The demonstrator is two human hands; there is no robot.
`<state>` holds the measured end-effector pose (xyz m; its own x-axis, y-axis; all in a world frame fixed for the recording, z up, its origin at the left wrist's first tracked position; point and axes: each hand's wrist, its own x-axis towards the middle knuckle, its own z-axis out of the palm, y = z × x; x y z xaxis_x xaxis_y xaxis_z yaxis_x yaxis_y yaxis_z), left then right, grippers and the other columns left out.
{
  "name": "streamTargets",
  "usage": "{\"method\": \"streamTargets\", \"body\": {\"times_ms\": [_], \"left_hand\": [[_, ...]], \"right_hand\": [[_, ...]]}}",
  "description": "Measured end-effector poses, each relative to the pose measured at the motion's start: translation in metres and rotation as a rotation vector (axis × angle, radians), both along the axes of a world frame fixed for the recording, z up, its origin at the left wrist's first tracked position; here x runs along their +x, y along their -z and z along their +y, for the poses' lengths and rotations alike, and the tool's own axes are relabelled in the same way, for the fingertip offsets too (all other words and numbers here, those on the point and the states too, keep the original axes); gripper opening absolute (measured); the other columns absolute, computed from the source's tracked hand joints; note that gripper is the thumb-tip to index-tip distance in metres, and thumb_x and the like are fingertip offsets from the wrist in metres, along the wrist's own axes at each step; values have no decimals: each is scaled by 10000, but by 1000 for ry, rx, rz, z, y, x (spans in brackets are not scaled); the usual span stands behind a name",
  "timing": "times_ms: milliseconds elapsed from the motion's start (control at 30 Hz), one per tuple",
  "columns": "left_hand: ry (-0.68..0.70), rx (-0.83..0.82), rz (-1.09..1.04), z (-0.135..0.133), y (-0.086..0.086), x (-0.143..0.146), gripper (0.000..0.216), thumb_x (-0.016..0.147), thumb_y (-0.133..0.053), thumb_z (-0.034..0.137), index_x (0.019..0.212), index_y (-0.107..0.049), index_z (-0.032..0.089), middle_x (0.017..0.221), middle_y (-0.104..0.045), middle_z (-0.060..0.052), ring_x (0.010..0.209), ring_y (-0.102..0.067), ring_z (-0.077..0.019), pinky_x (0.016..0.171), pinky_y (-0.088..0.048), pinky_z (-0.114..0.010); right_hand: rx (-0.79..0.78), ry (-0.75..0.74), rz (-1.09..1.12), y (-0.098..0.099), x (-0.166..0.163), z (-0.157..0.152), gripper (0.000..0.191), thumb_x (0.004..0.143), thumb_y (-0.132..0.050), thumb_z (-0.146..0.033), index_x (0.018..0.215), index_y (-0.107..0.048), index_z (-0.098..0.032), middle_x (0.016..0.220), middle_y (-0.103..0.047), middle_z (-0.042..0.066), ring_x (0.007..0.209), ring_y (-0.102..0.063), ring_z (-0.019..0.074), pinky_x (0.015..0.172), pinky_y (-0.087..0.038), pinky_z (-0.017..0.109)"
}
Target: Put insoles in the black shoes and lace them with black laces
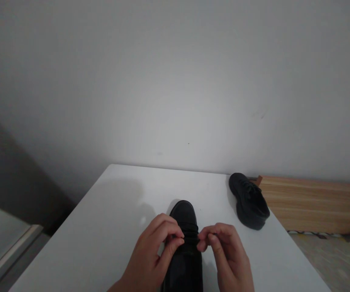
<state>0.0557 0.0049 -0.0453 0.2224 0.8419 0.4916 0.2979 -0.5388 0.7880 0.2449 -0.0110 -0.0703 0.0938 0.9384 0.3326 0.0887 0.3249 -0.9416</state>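
A black lace-up shoe [184, 267] rests on the white table with its toe pointing away from me, and several dark lace rows cross its top. My left hand [155, 247] is at the left edge of the lacing, thumb and forefinger pinched on the shoelace [190, 234]. On the other side, my right hand [226, 251] is closed in a pinch at the right end of the lace rows. The thin black lace barely shows between the fingertips. My left hand covers part of the shoe's left side.
A second black shoe [249, 201] stands near the table's right edge. The white table [108, 227] meets a pale wall [175, 101] at the back. Beyond its right side is a wood-grain panel [314, 205]; a pale ledge [13, 251] lies at the lower left.
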Motion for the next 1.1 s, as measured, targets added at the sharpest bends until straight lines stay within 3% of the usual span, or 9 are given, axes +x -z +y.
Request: {"method": "streamTargets", "body": {"times_ms": [133,267,367,467,533,600,733,867,1100], "left_hand": [[17,-20,-7,0,3,6,144,901,-617,90,883,-669,223,908,-607,-4,828,-609,-130,736,-476,-212],[46,-38,-68,2,6,11,154,906,-617,107,896,-703,234,927,-578,-8,845,-612,-134,763,-480,-218],[101,-118,-106,3,15,12,132,919,-630,151,975,-696,251,909,-605,3,813,-610,-132,729,-479,-212],[138,-203,-89,3,28,10,167,919,-648,192,1079,-664,240,913,-659,-4,810,-614,-147,734,-483,-229],[147,-198,-36,4,36,8,82,931,-627,194,986,-685,215,884,-680,-19,830,-614,-164,753,-472,-246],[137,-187,-8,5,41,8,137,949,-590,195,863,-696,200,839,-688,-29,836,-618,-174,757,-460,-253],[52,-289,-92,6,41,13,194,940,-590,225,800,-720,197,813,-702,-28,775,-659,-159,727,-473,-233],[23,-389,-176,6,40,22,223,927,-600,281,770,-738,203,782,-715,-27,755,-689,-160,715,-493,-219],[8,-492,-263,6,43,26,142,876,-643,282,981,-709,214,778,-777,-13,743,-726,-175,701,-526,-222]], "right_hand": [[-65,-39,-60,2,-12,-1,124,957,-617,-346,913,-670,-243,785,-648,0,696,-625,140,647,-509,219],[19,-189,-228,-2,-13,3,117,956,-608,-272,922,-717,-245,825,-678,17,770,-637,151,686,-499,221],[62,-217,-265,-3,-7,8,119,945,-608,-196,920,-714,-245,845,-696,18,790,-661,152,703,-518,219],[103,-180,-220,-1,-5,10,143,935,-609,-169,911,-718,-258,845,-706,12,796,-674,150,703,-529,211],[101,-158,-171,0,-8,8,152,932,-619,-177,915,-734,-275,835,-703,5,788,-671,139,703,-530,198],[60,-123,-78,2,-12,5,135,937,-634,-225,960,-748,-294,858,-701,8,798,-671,134,716,-541,195],[-52,-21,164,6,-21,0,194,921,-677,-362,1095,-733,-298,932,-714,35,853,-691,156,761,-582,227],[-86,57,282,12,-25,0,163,895,-713,-376,998,-719,-249,862,-727,38,771,-704,158,701,-600,242],[-27,127,310,21,-31,-2,81,881,-737,-309,924,-707,-247,829,-743,20,718,-697,142,671,-592,233]]}}
